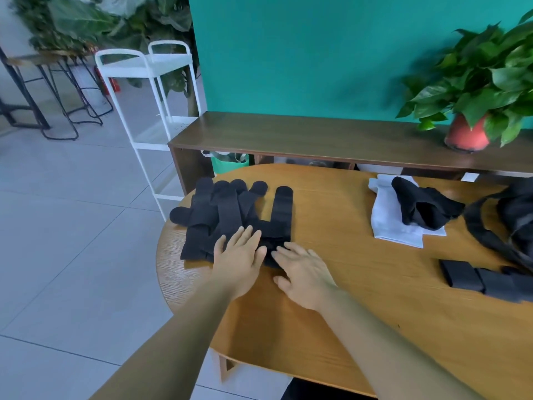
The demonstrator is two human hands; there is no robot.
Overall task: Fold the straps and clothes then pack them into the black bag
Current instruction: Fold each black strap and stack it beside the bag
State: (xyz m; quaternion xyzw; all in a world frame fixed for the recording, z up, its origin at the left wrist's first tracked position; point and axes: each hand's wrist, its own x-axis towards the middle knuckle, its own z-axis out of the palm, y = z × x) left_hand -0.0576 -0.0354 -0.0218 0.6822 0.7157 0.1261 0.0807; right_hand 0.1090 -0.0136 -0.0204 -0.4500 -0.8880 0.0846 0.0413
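My left hand (240,259) lies flat and open, fingers spread, pressing on the near end of the pile of black straps (227,217). My right hand (302,274) is open too, palm down just beside it, its fingertips on the near edge of the same pile; neither hand grips anything. The straps fan away from me with rounded ends, one strap (281,210) lying a little apart to the right of the rest.

Well to the right lies a white cloth (395,226) with a crumpled black garment (424,206) resting on top of it. Past that, at the right edge, is the black bag (516,223), its long strap looping onto the wood. Nearer me on that side lie folded black pieces (478,280) in a row. Bare wood lies between my hands and all of these.

The surface (346,298) is a rounded, light wooden top. Behind it stands a dark wooden shelf unit (302,137) against a teal wall (302,53), carrying a leafy plant in a red pot (465,134). To the left are a white wire rack (144,96), grey floor tiles (72,226) and black stools (57,96).
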